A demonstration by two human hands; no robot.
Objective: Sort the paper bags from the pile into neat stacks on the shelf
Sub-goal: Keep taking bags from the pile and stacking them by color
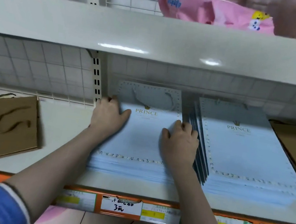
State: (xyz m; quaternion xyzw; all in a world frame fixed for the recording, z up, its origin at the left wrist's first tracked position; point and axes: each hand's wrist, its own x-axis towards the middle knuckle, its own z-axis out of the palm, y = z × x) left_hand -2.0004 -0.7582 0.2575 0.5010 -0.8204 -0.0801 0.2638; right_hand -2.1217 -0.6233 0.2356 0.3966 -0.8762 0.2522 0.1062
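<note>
Hands flat, fingers relaxed, atop the blue bag stack on shelf.

left hand + right hand; flat on blue bag stack; shelf

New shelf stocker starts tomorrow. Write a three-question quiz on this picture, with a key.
1. True or false: both hands rest on the same stack of blue bags.
2. What lies on the shelf to the left of the blue stacks? A) a brown paper bag B) a red box C) a bottle
3. What word is printed in gold on the blue bags?

Key:
1. True: the left hand and right hand both lie on the left blue stack, not the right blue stack.
2. A: the brown paper bag lies flat on the shelf.
3. PRINCE.
</note>
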